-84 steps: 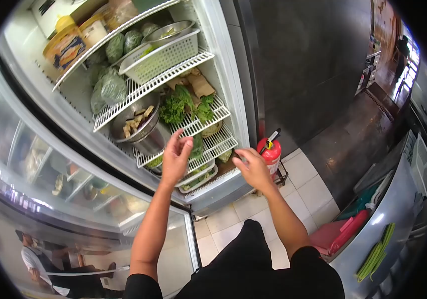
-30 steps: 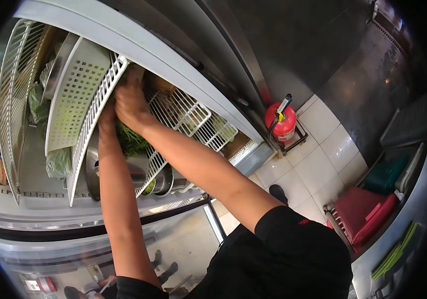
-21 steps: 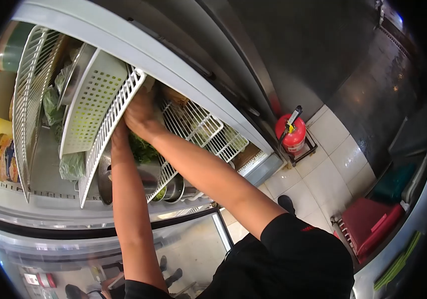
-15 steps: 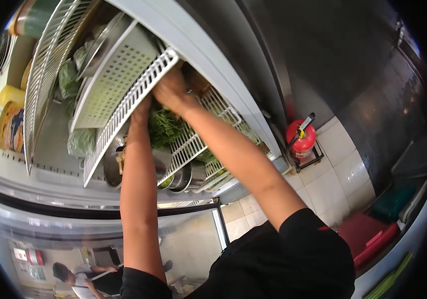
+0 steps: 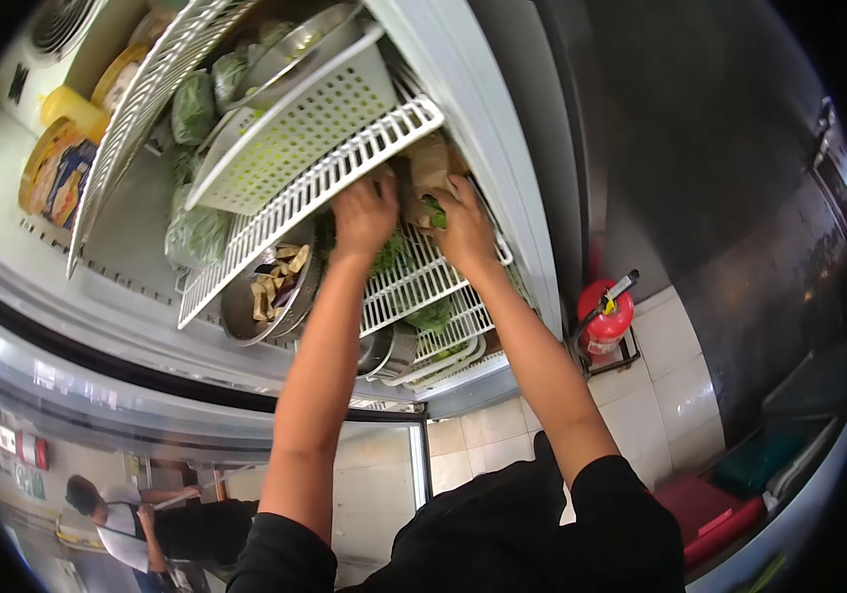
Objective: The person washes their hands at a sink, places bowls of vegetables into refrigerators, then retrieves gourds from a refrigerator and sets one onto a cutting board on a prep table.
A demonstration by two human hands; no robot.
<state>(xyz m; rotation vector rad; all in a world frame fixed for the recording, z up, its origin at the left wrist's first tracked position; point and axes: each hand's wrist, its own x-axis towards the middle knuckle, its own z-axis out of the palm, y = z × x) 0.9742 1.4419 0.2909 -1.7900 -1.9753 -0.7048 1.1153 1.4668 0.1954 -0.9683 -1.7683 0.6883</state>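
My left hand (image 5: pixel 364 215) reaches in under the front of an upper wire shelf (image 5: pixel 344 158), above leafy greens (image 5: pixel 391 254). Its fingertips are hidden, so its grip does not show. To its right, my right hand (image 5: pixel 465 229) has its fingers curled around a bit of green leaf (image 5: pixel 434 211), against crumpled brown paper (image 5: pixel 429 163). A metal bowl (image 5: pixel 235 318) of cut eggplant pieces (image 5: pixel 280 282) sits left of my left forearm.
A white perforated basket (image 5: pixel 295 133) stands on the upper shelf beside bagged greens (image 5: pixel 196 237). Lower wire racks (image 5: pixel 413 296) hold more greens and a metal pot (image 5: pixel 399 351). A red fire extinguisher (image 5: pixel 605 321) stands on the tiled floor. Another person (image 5: pixel 117 524) shows in the glass door.
The view has shifted, so the fridge interior sits further right. My hands have moved apart, and the bowl of eggplant and the brown paper show more clearly.
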